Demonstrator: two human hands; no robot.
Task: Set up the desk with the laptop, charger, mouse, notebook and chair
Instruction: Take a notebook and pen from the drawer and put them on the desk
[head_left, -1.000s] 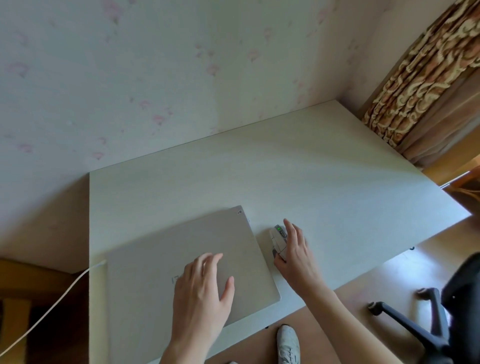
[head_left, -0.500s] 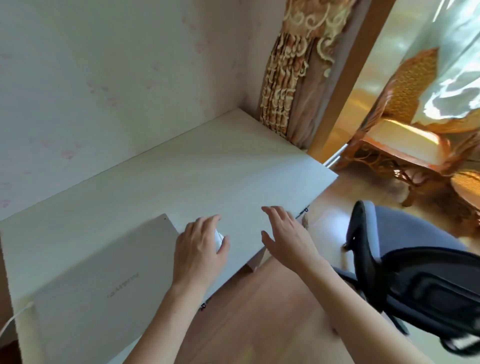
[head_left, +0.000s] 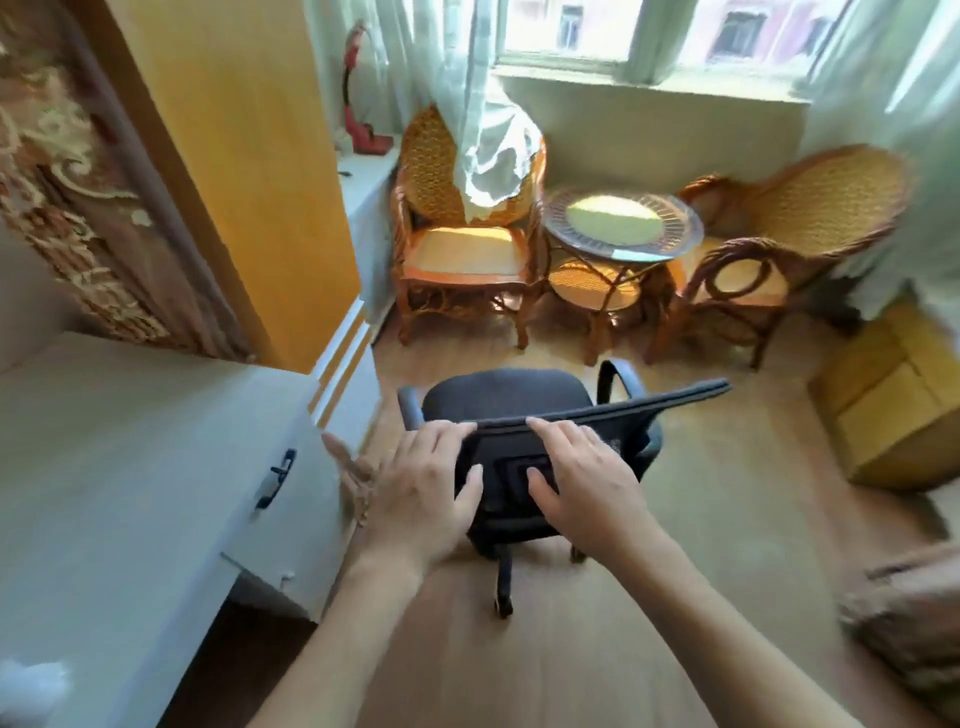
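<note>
Both hands had left the white tabletop (head_left: 130, 467); left hand (head_left: 421, 488) and right hand (head_left: 587, 483) gripped the black mesh office chair (head_left: 519, 400) back, fingers curled over its top edge.

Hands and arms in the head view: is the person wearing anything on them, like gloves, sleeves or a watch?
Nothing shows. The left hand and right hand are bare, with no gloves, rings or watch visible. Both forearms are bare too, as far as the picture's lower edge; no sleeve comes into view.
</note>
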